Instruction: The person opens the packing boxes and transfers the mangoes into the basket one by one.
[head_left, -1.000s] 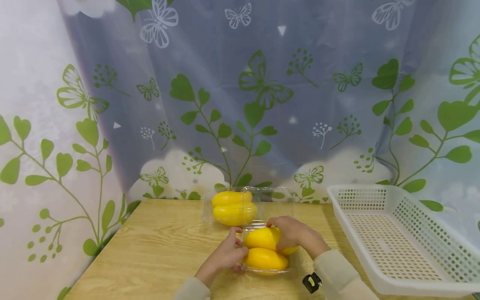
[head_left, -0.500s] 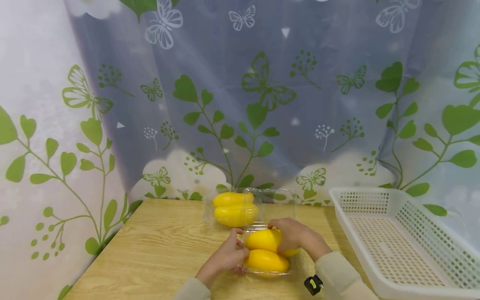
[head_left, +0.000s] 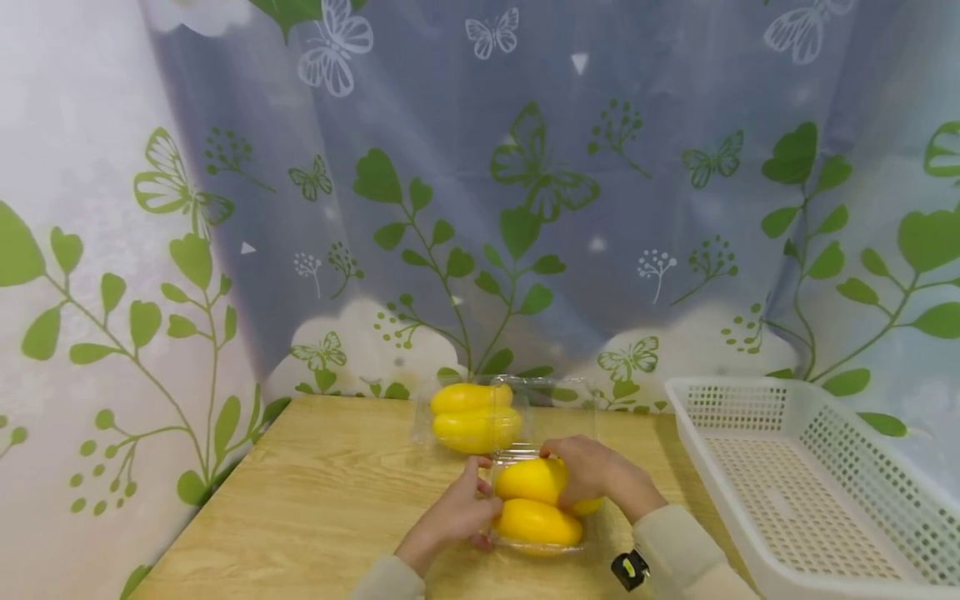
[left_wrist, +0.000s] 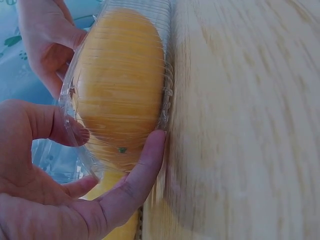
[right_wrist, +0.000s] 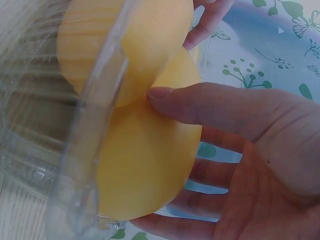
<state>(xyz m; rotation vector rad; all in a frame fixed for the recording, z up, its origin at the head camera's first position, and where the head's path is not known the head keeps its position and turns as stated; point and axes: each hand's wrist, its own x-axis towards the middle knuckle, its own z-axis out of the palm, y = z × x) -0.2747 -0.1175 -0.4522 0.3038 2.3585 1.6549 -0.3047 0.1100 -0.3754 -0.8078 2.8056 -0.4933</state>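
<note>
Two yellow mangoes lie side by side in a clear plastic clamshell box [right_wrist: 82, 145] at the front middle of the table. My left hand [head_left: 453, 512] pinches the box's left end, thumb on the rim and a finger low on the outer wall, as the left wrist view shows. The front mango [head_left: 538, 523] shows through the plastic there. My right hand [head_left: 588, 471] grips the rear mango [right_wrist: 150, 160], its thumb pressed in the groove between the two fruits and its fingers curled round the far side. That hand hides part of the rear mango in the head view.
Behind the near box stands another clear box [head_left: 555, 383], with two yellow mangoes [head_left: 476, 429] in its left half. A white perforated plastic basket [head_left: 708, 479] stands at the right. A printed cloth [head_left: 450, 250] hangs along the back edge of the wooden table [head_left: 322, 483].
The head view has drifted slightly, so everything sits a little further right in it. Both hands keep their hold on the box and the rear mango.
</note>
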